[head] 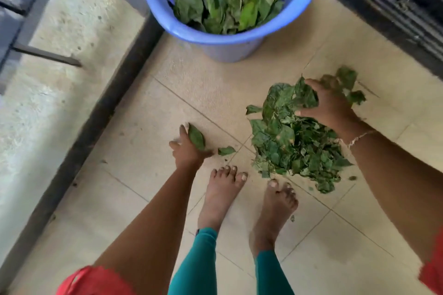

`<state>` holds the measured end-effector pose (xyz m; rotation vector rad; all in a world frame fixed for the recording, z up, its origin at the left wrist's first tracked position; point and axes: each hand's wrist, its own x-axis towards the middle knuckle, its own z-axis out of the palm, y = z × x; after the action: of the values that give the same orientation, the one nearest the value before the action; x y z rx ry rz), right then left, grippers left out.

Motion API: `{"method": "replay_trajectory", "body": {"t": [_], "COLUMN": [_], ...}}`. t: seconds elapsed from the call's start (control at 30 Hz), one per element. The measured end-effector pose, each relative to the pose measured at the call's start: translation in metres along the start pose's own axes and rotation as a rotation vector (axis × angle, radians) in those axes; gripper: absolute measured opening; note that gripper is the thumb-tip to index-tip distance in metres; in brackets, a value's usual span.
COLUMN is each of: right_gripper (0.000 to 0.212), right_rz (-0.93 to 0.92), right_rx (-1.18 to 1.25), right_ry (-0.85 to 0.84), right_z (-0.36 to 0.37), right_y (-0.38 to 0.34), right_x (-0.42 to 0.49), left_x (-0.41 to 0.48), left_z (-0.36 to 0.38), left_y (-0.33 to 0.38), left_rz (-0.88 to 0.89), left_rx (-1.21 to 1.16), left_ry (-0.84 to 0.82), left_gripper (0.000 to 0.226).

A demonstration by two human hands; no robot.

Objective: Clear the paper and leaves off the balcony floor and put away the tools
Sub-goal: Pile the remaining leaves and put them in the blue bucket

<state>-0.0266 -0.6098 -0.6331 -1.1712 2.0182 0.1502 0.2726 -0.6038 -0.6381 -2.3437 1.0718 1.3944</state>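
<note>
head view: right hand grips the far end of the pile, with the bucket ahead and to its left. left hand curls round one leaf.

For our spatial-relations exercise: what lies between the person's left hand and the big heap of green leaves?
In the head view, one loose green leaf lies on the beige tiled floor between the left hand and the heap of green leaves.

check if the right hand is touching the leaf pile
Touching. The head view shows the right hand gripping the far end of the leaf pile, with leaves bunched in its grasp.
</note>
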Motion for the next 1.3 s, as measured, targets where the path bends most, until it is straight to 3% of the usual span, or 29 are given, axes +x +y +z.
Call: {"method": "replay_trajectory", "body": {"t": [0.13,0.3,0.4,0.47,0.57,0.67,1.03,1.17,1.3], "right_gripper": [0.104,0.108,0.095,0.079,0.054,0.039,0.025,0.027,0.030], "right_rz": [0.009,-0.027,-0.051,-0.096,-0.142,-0.162,0.025,0.085,0.007], "right_rx": [-0.074,-0.156,-0.215,-0.232,-0.151,0.003,0.418,0.724,0.945], "right_ry": [-0.072,-0.152,-0.066,0.035,0.140,0.192,0.221,0.134,0.120], "right_z": [0.011,0.042,0.061,0.070,0.074,0.069,-0.009,-0.056,-0.113], "right_y": [0.015,0.017,0.019,0.022,0.026,0.027,0.014,-0.004,-0.046], "right_x": [0.021,0.004,-0.018,-0.026,-0.025,-0.027,-0.119,-0.142,-0.155], "left_x": [0.003,-0.027,-0.040,-0.037,-0.030,-0.031,-0.105,-0.134,-0.153], "left_z": [0.055,0.122,0.147,0.155,0.153,0.141,0.055,0.015,-0.033], "left_y": [0.017,0.052,0.062,0.063,0.071,0.082,0.092,0.108,0.136], "left_rz": [0.051,0.373,0.552,0.638,0.647,0.676,0.606,0.574,0.583], "left_rx": [0.070,0.332,0.553,0.562,0.402,0.335,-0.049,-0.269,-0.524], "left_ry": [-0.084,-0.190,-0.142,-0.005,0.064,0.013,-0.112,-0.120,-0.094], "left_gripper": [0.134,0.137,0.123,0.094,0.051,0.031,0.018,0.034,0.039]}}
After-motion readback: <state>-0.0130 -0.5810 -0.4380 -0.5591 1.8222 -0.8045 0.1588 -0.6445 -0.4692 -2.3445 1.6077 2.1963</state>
